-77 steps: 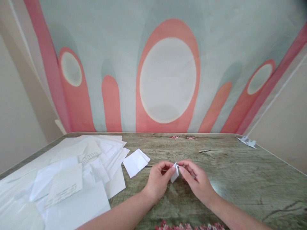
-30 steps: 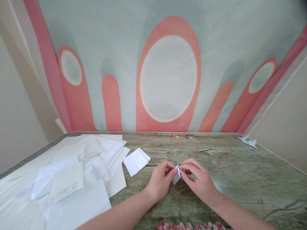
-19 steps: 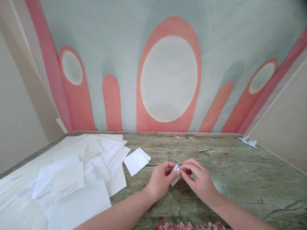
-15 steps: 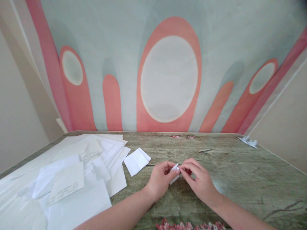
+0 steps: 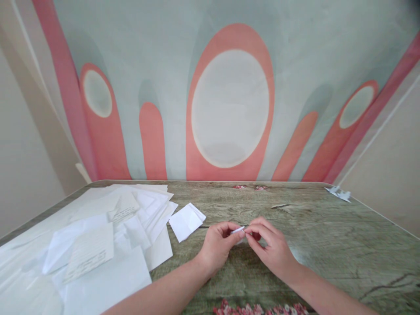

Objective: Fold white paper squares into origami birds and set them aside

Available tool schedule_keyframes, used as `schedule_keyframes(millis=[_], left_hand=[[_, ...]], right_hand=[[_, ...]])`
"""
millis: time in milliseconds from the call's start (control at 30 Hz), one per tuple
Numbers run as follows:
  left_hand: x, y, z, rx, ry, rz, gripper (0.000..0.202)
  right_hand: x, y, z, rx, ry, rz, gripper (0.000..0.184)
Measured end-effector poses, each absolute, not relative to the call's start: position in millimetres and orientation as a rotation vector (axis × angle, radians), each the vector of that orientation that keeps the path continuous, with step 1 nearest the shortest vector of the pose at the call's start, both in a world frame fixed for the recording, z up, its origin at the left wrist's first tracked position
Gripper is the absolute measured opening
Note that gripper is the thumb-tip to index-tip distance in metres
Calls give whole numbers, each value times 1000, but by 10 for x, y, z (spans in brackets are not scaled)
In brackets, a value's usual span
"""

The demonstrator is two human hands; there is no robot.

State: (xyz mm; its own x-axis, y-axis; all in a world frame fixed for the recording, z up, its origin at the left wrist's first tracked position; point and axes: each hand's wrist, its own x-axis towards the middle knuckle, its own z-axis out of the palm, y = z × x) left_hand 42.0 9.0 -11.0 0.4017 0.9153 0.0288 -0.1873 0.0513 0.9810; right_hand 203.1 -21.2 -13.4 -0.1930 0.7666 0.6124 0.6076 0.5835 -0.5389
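Note:
Between my two hands is a small piece of folded white paper (image 5: 238,229), mostly covered by my fingers. My left hand (image 5: 219,243) pinches it with the thumb on top and the fingers curled behind. My right hand (image 5: 271,243) closes thumb and forefinger on the paper's right end, with its other fingers bent. Both hands are just above the wooden-look tabletop (image 5: 328,245). A little to the left of my left hand lies a small stack of white paper squares (image 5: 185,223).
A spread pile of white sheets (image 5: 111,280) covers the table's left side, some with printed text. A torn silvery-white scrap (image 5: 339,194) lies at the far right corner. Behind the table stands a wall (image 5: 177,87) with coral shapes and pale ovals.
The folded paper has tilted in my fingers, so less of its face shows now, mainly a thin edge. Both hands stay in nearly the same place.

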Motion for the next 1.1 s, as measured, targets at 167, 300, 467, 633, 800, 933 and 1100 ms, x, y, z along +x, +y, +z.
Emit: schedule_keyframes(millis=[167, 300, 467, 633, 800, 933, 1100], left_hand=[[411, 87, -97, 1208, 762, 990, 23], [402, 90, -81, 1184, 788, 989, 24], [391, 58, -37, 1176, 724, 963, 25], [393, 25, -5, 1111, 724, 964, 26], [398, 32, 3, 1215, 739, 981, 28], [391, 35, -5, 1261, 746, 980, 27], [393, 40, -25, 1297, 772, 985, 26]], right_hand=[[2006, -235, -127, -1123, -1857, 272, 6], [1981, -251, -111, -1124, -1813, 313, 5], [1938, -272, -101, -1122, -1788, 348, 7], [1914, -280, -93, -1090, -1783, 378, 8], [1914, -284, -61, -1098, -1734, 418, 12], [1928, -281, -49, -1115, -1709, 448, 13], [1937, -272, -56, -1145, -1710, 427, 13]])
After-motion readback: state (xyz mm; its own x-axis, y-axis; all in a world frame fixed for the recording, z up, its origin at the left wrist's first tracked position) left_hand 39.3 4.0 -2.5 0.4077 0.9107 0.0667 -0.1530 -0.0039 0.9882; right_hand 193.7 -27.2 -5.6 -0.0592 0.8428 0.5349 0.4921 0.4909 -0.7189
